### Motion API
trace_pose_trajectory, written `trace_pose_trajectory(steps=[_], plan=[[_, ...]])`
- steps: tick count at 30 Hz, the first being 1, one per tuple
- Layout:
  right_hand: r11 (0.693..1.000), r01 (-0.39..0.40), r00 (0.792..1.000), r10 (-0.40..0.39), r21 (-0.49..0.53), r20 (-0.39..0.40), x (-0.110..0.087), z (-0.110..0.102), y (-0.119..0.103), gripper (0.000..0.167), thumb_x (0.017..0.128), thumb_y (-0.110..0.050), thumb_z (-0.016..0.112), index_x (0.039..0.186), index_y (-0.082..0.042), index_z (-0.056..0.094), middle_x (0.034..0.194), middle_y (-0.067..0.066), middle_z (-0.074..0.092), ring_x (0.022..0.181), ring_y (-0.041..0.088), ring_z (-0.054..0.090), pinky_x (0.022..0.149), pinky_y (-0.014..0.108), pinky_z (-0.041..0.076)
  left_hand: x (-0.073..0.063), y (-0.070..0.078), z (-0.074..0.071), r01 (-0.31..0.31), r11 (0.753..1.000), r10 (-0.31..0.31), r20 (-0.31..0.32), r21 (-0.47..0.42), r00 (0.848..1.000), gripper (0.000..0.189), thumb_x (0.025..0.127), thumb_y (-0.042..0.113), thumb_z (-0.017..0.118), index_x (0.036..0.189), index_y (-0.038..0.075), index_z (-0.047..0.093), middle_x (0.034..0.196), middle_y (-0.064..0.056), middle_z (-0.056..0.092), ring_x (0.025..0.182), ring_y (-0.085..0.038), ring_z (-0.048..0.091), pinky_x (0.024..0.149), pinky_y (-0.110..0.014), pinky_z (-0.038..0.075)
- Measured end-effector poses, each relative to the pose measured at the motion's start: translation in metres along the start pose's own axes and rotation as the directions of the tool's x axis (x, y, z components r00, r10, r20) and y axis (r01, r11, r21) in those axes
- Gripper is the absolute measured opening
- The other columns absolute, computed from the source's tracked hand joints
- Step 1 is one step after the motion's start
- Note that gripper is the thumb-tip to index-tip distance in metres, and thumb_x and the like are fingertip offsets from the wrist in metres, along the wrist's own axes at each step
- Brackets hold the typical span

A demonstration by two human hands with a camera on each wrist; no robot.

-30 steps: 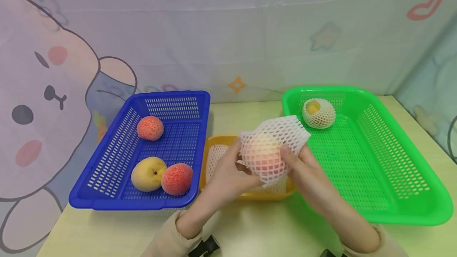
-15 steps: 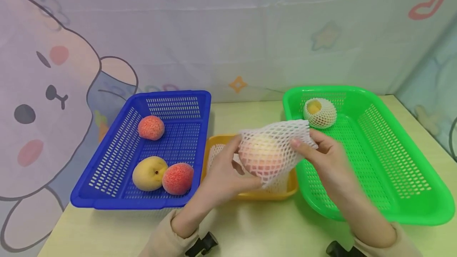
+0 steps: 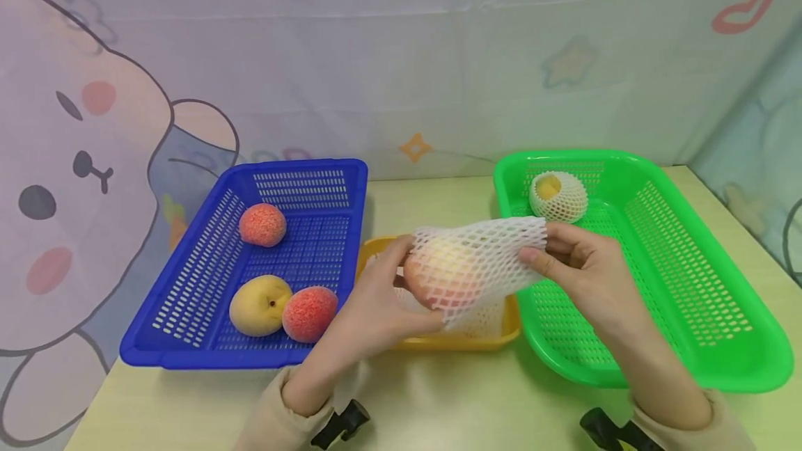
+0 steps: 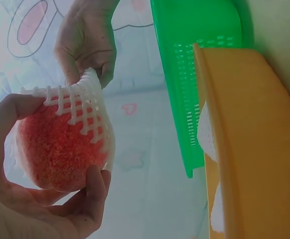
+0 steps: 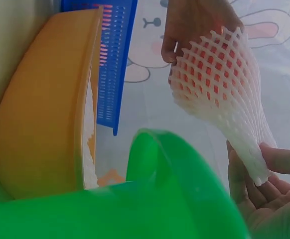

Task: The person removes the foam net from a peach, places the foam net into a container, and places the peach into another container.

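Observation:
My left hand grips a red and yellow peach at its left side, above the yellow basket. A white foam net sleeve covers much of the peach, but in the left wrist view the peach's red end shows bare. The thumb and fingers of my right hand pinch the sleeve's far end. Between that hand and the fruit the net is stretched out, narrowing in the right wrist view. More white foam nets lie in the yellow basket, partly hidden by my left hand and the peach.
On the left, a blue basket holds two red peaches and a yellow peach. The green basket on the right has a netted peach in its back left corner. A patterned cloth hangs behind the table.
My right hand has moved from the peach's side out to the right, drawing the net's end along. The sleeve is longer now, and more of the peach's left side is bare.

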State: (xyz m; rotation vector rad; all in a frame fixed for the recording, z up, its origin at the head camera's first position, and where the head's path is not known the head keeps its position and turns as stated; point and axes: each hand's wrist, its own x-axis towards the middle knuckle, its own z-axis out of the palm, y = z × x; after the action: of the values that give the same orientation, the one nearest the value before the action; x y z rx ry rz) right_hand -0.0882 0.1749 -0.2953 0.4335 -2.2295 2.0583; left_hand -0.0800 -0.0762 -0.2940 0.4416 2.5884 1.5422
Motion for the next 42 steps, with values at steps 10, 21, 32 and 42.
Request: trace_pose_trajectory(steps=[10,21,32,42], plan=[[0.998,0.020,0.999,-0.018,-0.056,0.039,0.003,-0.005,0.002,0.017,0.090,-0.004,0.063,0.104,-0.011,0.061,0.095,-0.014,0.074,0.084,0.004,0.071,0.074,0.017,0.055,-0.008,-0.019,-0.019,-0.024,0.999,0.025,-0.045,0.026,0.999,0.081,0.068,0.018,0.084,0.137,0.024,0.042,0.126,0.000,0.053,0.106,-0.018,0.055,0.085,-0.034,0.051],[0.698,0.420,0.832,-0.551,-0.580,-0.061,0.003,0.018,0.006,0.020,0.074,0.007,0.074,0.088,-0.003,0.064,0.086,0.002,0.061,0.079,0.007,0.055,0.072,0.012,0.046,-0.019,-0.051,-0.079,0.149,0.946,-0.076,-0.251,0.289,0.965,0.089,0.076,0.030,0.080,0.148,0.015,0.030,0.142,-0.012,0.044,0.114,-0.031,0.055,0.091,-0.049,0.052],[0.000,0.491,0.605,-0.720,-0.871,0.341,0.011,0.074,0.054,0.018,0.083,0.003,0.038,0.082,-0.002,0.055,0.097,0.013,0.065,0.088,0.031,0.059,0.067,0.038,0.048,-0.014,-0.079,-0.103,0.393,0.769,-0.221,-0.367,0.504,0.904,0.093,0.078,0.048,0.071,0.148,0.005,0.030,0.129,-0.027,0.048,0.110,-0.045,0.055,0.085,-0.061,0.047],[0.230,0.379,0.916,-0.235,-0.896,0.326,0.000,0.084,0.066,0.037,0.083,-0.041,0.069,0.091,-0.006,0.058,0.120,0.012,0.062,0.114,0.030,0.056,0.089,0.044,0.050,-0.009,-0.084,-0.101,0.383,0.725,-0.207,-0.349,0.572,0.914,0.085,0.083,0.050,0.065,0.143,0.000,0.034,0.125,-0.028,0.050,0.107,-0.043,0.054,0.086,-0.060,0.048]])
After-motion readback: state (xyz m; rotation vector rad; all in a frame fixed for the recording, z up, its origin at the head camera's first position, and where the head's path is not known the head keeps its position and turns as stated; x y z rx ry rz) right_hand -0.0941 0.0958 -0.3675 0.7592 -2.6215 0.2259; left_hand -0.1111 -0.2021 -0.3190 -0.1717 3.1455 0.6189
